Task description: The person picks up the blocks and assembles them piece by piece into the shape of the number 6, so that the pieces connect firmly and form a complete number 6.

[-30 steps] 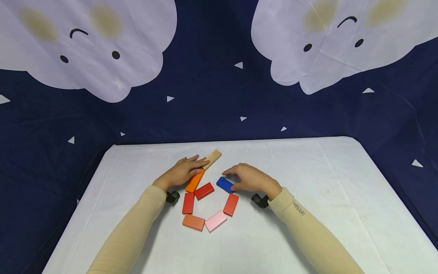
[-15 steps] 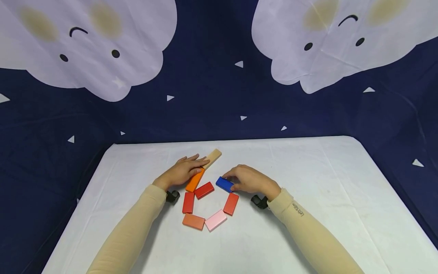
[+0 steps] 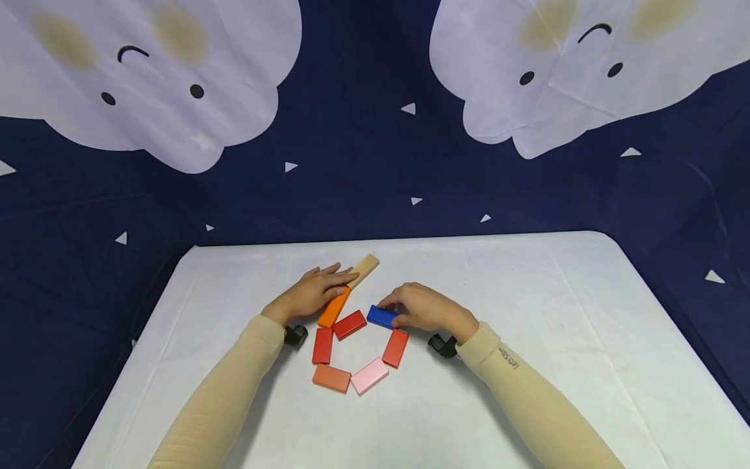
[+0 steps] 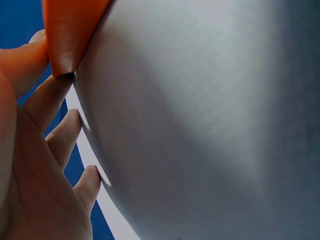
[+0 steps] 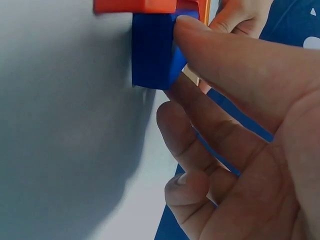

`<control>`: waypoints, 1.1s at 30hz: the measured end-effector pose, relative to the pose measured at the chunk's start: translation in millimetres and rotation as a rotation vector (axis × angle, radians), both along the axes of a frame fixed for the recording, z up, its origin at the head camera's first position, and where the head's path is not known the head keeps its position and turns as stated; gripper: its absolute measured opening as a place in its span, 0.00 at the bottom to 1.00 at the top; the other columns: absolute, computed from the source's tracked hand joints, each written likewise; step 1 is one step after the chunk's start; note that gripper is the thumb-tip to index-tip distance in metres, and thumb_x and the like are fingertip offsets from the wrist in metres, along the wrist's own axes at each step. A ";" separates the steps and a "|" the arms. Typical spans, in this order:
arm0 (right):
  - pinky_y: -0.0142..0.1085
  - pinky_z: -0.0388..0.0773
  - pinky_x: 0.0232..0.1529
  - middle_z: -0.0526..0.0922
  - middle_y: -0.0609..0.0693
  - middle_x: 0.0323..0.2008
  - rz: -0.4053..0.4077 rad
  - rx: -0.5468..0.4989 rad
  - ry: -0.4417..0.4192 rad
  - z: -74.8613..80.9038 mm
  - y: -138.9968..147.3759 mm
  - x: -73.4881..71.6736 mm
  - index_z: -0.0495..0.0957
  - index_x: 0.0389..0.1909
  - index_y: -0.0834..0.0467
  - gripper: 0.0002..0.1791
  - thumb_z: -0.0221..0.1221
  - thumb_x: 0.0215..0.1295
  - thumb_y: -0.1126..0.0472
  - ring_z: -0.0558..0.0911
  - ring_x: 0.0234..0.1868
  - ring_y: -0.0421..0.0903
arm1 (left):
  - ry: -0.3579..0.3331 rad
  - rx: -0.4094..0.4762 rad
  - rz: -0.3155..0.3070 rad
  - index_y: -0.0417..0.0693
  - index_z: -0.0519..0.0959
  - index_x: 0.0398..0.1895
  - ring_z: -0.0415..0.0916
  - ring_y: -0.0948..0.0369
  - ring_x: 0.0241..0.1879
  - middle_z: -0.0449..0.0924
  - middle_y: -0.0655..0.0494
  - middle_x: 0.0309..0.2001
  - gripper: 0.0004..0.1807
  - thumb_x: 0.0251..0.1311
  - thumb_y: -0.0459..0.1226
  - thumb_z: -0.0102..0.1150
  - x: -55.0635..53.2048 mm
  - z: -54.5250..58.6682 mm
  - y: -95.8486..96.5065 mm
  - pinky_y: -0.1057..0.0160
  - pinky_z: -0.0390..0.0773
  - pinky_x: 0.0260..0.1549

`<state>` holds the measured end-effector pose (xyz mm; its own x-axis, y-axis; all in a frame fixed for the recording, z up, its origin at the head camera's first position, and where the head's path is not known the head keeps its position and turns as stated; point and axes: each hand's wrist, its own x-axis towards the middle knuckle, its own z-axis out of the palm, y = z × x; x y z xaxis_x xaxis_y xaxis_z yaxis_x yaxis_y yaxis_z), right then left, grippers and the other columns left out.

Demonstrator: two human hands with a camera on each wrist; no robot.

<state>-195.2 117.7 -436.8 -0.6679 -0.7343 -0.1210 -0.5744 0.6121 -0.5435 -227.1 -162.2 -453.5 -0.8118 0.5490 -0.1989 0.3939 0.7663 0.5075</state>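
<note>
My left hand (image 3: 311,293) lies with its fingers fairly straight over the joint of an orange block (image 3: 334,309) and a plain wooden block (image 3: 364,269). In the left wrist view its thumb and forefinger touch the end of the orange block (image 4: 70,37). My right hand (image 3: 423,307) pinches a blue block (image 3: 382,316) between thumb and fingers; the right wrist view has the thumb along the blue block's side (image 5: 154,50). The blue block lies between a red block (image 3: 349,325) on its left and another red block (image 3: 395,348) just below it.
A third red block (image 3: 322,345), a coral block (image 3: 331,378) and a pink block (image 3: 370,376) curve round nearer the body, forming a ring with the others. They lie on a white-covered table (image 3: 556,365). A dark blue cloth (image 3: 363,163) with cloud prints hangs behind.
My right hand has shifted slightly left, and the blue block has turned a little and come closer to the red block on its left. The left hand stays in place.
</note>
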 end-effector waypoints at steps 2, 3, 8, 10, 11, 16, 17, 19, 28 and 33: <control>0.45 0.76 0.59 0.86 0.51 0.51 0.002 0.006 0.008 0.0 -0.2 0.4 0.82 0.59 0.58 0.21 0.68 0.64 0.63 0.82 0.51 0.47 | -0.001 -0.002 0.000 0.60 0.64 0.77 0.47 0.48 0.78 0.61 0.54 0.76 0.26 0.78 0.43 0.45 0.0 0.2 0.2 0.39 0.40 0.74; 0.45 0.76 0.59 0.86 0.51 0.51 0.003 0.009 0.013 -0.3 -0.3 0.3 0.82 0.59 0.58 0.21 0.67 0.65 0.62 0.82 0.51 0.47 | -0.003 -0.002 0.001 0.60 0.64 0.77 0.47 0.48 0.78 0.60 0.54 0.76 0.26 0.78 0.43 0.45 0.0 0.2 0.4 0.39 0.39 0.74; 0.43 0.77 0.56 0.86 0.50 0.48 0.002 0.007 0.030 -2.5 -1.3 -0.9 0.83 0.59 0.57 0.20 0.67 0.65 0.62 0.82 0.48 0.46 | -0.006 -0.005 0.002 0.60 0.64 0.77 0.47 0.48 0.78 0.61 0.54 0.76 0.26 0.78 0.43 0.45 -0.6 0.9 0.4 0.39 0.39 0.74; 0.43 0.77 0.56 0.86 0.50 0.49 -0.007 0.001 0.023 -3.2 -1.0 -0.8 0.82 0.59 0.57 0.21 0.67 0.65 0.61 0.82 0.48 0.45 | -0.005 -0.005 0.001 0.60 0.64 0.77 0.47 0.48 0.78 0.61 0.54 0.76 0.26 0.78 0.43 0.45 -1.1 0.5 0.2 0.39 0.40 0.74; 0.43 0.77 0.56 0.86 0.50 0.49 -0.014 -0.004 0.017 -3.6 -0.4 -0.4 0.82 0.60 0.57 0.22 0.67 0.66 0.60 0.82 0.48 0.45 | -0.005 -0.004 0.001 0.60 0.64 0.77 0.47 0.48 0.78 0.61 0.54 0.76 0.26 0.78 0.43 0.45 -1.1 0.4 0.2 0.39 0.40 0.74; 0.44 0.78 0.55 0.86 0.49 0.47 -0.100 -0.052 0.017 -6.4 4.9 4.9 0.80 0.62 0.59 0.24 0.66 0.66 0.58 0.82 0.48 0.44 | -0.003 -0.007 0.002 0.60 0.64 0.77 0.47 0.48 0.78 0.61 0.54 0.76 0.26 0.78 0.43 0.45 -1.1 -0.6 0.0 0.39 0.40 0.74; 0.43 0.78 0.54 0.86 0.48 0.46 -0.121 -0.063 0.029 -6.8 6.5 7.3 0.80 0.61 0.59 0.24 0.66 0.66 0.57 0.82 0.47 0.44 | -0.004 -0.008 0.003 0.60 0.64 0.77 0.47 0.48 0.78 0.61 0.54 0.76 0.26 0.78 0.43 0.45 -0.9 -0.7 0.1 0.39 0.40 0.74; 0.43 0.78 0.52 0.86 0.47 0.43 -0.159 -0.078 0.061 -8.0 9.5 13.2 0.80 0.60 0.59 0.24 0.67 0.65 0.56 0.81 0.45 0.43 | -0.004 -0.009 0.003 0.60 0.64 0.77 0.46 0.48 0.78 0.60 0.54 0.76 0.26 0.78 0.43 0.45 -0.8 -0.8 0.1 0.39 0.40 0.74; 0.44 0.80 0.51 0.84 0.50 0.44 -0.231 -0.023 0.167 -10.2 14.7 54.0 0.82 0.53 0.63 0.35 0.75 0.51 0.43 0.80 0.47 0.46 | 0.004 -0.001 -0.001 0.60 0.64 0.77 0.47 0.49 0.78 0.61 0.54 0.76 0.26 0.78 0.42 0.45 -1.4 -1.5 -1.1 0.39 0.40 0.74; 0.41 0.80 0.43 0.83 0.48 0.40 -0.228 0.009 0.215 -12.6 12.7 65.6 0.82 0.49 0.62 0.38 0.76 0.44 0.38 0.78 0.42 0.44 | 0.003 0.003 -0.003 0.60 0.64 0.77 0.47 0.48 0.78 0.61 0.54 0.76 0.26 0.78 0.42 0.46 -0.7 -1.4 -1.1 0.39 0.40 0.74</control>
<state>-129.6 130.3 -449.4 -0.8261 -0.5623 0.0357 -0.5234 0.7423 -0.4184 -227.9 -163.3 -454.9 -0.8106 0.5522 -0.1947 0.3979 0.7635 0.5087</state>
